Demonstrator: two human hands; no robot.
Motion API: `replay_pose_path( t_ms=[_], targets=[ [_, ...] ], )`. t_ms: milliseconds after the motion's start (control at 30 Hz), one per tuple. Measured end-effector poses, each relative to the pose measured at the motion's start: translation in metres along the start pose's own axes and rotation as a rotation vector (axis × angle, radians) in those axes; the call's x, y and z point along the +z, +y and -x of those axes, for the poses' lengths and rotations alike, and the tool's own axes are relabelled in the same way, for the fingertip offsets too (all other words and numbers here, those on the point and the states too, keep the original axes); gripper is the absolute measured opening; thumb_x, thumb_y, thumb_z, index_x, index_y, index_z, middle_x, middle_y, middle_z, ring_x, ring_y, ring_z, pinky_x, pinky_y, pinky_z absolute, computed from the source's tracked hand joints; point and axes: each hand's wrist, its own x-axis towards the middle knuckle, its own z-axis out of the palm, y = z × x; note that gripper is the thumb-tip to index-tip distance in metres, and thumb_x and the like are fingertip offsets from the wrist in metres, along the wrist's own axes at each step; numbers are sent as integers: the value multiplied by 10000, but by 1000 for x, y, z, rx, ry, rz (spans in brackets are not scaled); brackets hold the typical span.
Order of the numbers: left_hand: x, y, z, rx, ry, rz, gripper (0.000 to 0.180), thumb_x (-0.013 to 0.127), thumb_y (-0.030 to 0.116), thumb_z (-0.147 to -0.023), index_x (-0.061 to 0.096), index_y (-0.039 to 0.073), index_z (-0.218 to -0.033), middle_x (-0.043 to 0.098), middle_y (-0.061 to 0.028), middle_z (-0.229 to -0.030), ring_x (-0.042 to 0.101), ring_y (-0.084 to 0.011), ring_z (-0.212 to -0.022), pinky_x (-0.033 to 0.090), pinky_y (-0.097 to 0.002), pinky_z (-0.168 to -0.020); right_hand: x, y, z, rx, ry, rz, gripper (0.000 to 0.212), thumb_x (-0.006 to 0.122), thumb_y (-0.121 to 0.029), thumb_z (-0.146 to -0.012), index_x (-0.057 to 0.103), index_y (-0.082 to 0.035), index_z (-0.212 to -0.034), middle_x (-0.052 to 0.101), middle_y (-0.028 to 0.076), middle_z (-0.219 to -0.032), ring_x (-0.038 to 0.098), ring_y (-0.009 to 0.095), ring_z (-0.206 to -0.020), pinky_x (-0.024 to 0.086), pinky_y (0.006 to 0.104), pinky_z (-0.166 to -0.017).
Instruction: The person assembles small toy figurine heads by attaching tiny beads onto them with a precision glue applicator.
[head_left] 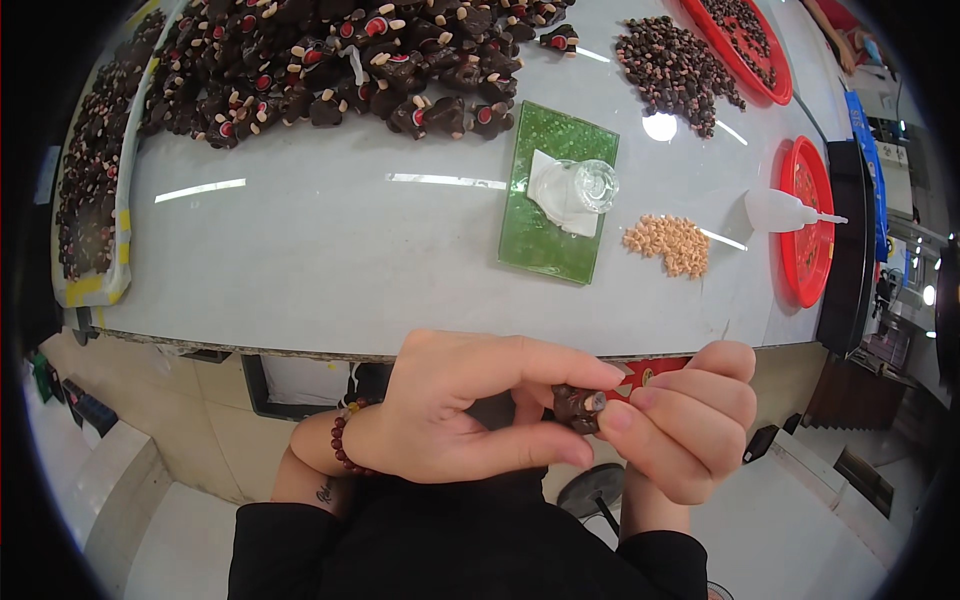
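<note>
At the lower centre of the frame, two bare hands met just below the table edge. The left hand (pixel 470 405), a beaded bracelet (pixel 343 440) at its wrist, was curled with thumb and forefinger pinched on a small dark brown figurine (pixel 575 407). The right hand (pixel 690 420) was closed loosely, its fingertips pressing a tiny pale piece against the figurine's end (likely steadied this way so the part could seat squarely).

Above them, mid-frame, the pale grey table (pixel 300 250) carried a green glass slab (pixel 555 195) with white paper and a clear lid-like dish on it, probably kept close as a working surface. Just right of it lay a little heap of tan pieces (pixel 670 243) and a white squeeze bottle (pixel 785 210) on its side, nozzle pointing right, near a red tray (pixel 805 235).

Along the upper left lay a big heap of similar dark figurines (pixel 340 60); at the upper right, a scatter of smaller dark parts (pixel 675 65) and a second red tray (pixel 740 45).
</note>
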Motion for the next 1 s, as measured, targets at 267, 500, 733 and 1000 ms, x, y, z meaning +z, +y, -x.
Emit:
replay_pose_path(
  t_ms=[267,500,733,1000],
  targets=[
    [-1,-2,-3,183,35,-316,216,723,101,-753,658,-25,-916,669,-105,-784,633,-166,-621,486,-227,-553,-3,-6,-3,-2,-61,89,254,727,-40,-628,665,-140,-853,517,-54,-869,503,98,-728,370,258,-585],
    [-5,-2,-2,199,31,-312,202,722,105,-751,661,-20,-897,661,-106,-746,622,-173,-586,482,-235,-534,8,-4,-1,-4,16,20,259,734,-25,-604,659,-131,-828,505,-38,-836,491,111,-701,361,267,-562],
    [-17,7,8,213,75,-370,198,722,113,-746,658,-26,-871,651,-114,-708,623,-165,-583,474,-231,-517,8,-1,-6,13,-4,-72,290,737,-41,-544,646,-125,-805,499,-12,-834,490,150,-678,357,291,-534],
    [-175,61,43,411,1212,-925,276,632,105,-836,616,-1,-1090,526,24,-718,439,-34,-613,345,-162,-566,-1,25,12,70,89,16,166,743,-99,-680,605,-92,-770,495,4,-742,454,172,-577,326,298,-520]
  ],
)
